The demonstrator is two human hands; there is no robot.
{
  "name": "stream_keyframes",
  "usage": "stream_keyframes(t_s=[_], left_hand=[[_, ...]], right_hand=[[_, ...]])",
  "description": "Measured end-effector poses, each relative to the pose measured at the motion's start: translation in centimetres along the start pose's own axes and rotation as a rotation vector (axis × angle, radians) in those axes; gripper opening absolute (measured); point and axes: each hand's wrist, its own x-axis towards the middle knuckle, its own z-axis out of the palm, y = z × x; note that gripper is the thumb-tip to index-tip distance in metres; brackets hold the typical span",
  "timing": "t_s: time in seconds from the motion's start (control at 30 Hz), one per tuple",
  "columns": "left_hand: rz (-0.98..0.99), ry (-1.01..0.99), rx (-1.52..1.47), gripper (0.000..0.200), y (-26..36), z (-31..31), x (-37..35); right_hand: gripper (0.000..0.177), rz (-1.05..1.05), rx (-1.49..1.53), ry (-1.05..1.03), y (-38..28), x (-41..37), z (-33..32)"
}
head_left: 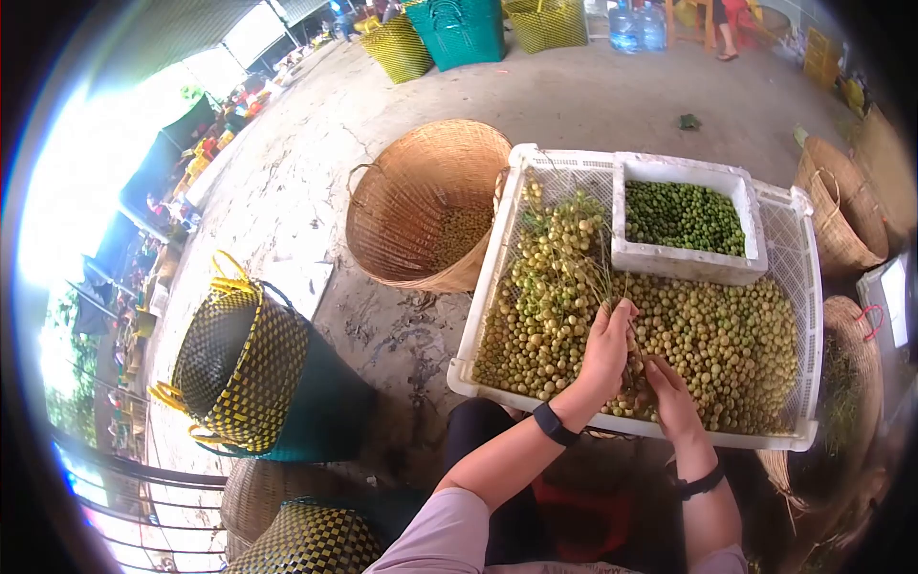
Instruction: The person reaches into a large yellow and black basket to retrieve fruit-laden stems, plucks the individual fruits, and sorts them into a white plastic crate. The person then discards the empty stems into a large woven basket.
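A white plastic crate [462, 368] in front of me holds many small round yellow-brown fruits [722, 340]. My left hand [609, 346] is closed around the thin green stems of a fruit bunch [564, 253], over the middle of the crate. The bunch spreads away from the hand toward the crate's far left. Just below and to the right, my right hand [675, 397] is curled close to the left one, low over the fruits; its fingertips are partly hidden. A white foam box [684, 265] of small green fruits [684, 215] rests on the crate's far side.
Left of the crate stands a wicker basket [392, 220] with some fruits at its bottom. Yellow-black woven baskets [234, 373] are farther left. More wicker baskets [841, 225] line the right. Teal and yellow baskets [457, 33] and water jugs [638, 29] stand behind, near a person's leg [725, 33].
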Motion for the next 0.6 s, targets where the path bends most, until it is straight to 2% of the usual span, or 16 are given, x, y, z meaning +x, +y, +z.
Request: stream_keyframes(t_s=[0.03, 0.1, 0.17, 0.23, 0.3, 0.33, 0.4, 0.5, 0.53, 0.57, 0.6], left_hand=[[0.006, 0.005, 0.021, 0.024, -0.5, -0.2, 0.4], [-0.018, 0.027, 0.196, 0.026, 0.0, -0.3, 0.4], [0.041, -0.016, 0.321, 0.026, 0.0, -1.3, 0.9], [-0.029, -0.040, 0.231, 0.025, -0.3, -1.9, 1.7], [-0.088, -0.048, 0.116, 0.024, 0.4, -1.5, 1.5], [-0.099, -0.047, 0.073, 0.022, 0.3, -1.4, 1.5], [-0.130, -0.066, 0.014, 0.017, 0.0, -1.8, 1.6], [-0.102, -0.071, 0.058, 0.016, 0.0, -1.4, 1.2], [-0.091, -0.075, 0.133, 0.016, -0.2, -1.7, 1.3], [-0.103, -0.077, 0.131, 0.016, -0.6, -1.7, 1.2], [-0.076, -0.072, 0.174, 0.020, -0.8, -1.6, 1.1]], right_hand=[[0.033, 0.053, 0.067, 0.026, 0.3, 0.0, 0.0], [0.031, 0.056, 0.108, 0.037, 0.7, 0.3, -0.3], [0.025, 0.014, 0.190, -0.010, 0.7, 0.8, -0.6], [0.020, -0.032, 0.172, 0.006, 0.5, 1.2, -0.3], [0.019, 0.013, 0.106, -0.061, -0.8, 1.0, -0.2], [0.019, 0.025, 0.103, -0.030, -0.5, 1.6, -0.6], [0.020, -0.219, -0.130, 0.052, 0.8, 2.6, -1.1], [0.021, -0.296, -0.094, 0.061, -0.4, 2.5, -1.2], [0.022, -0.228, -0.036, 0.030, -0.9, 2.2, -1.0], [0.021, -0.218, -0.056, 0.029, -1.3, 2.0, -0.7], [0.020, -0.273, -0.206, 0.054, -1.8, 1.7, -0.4]])
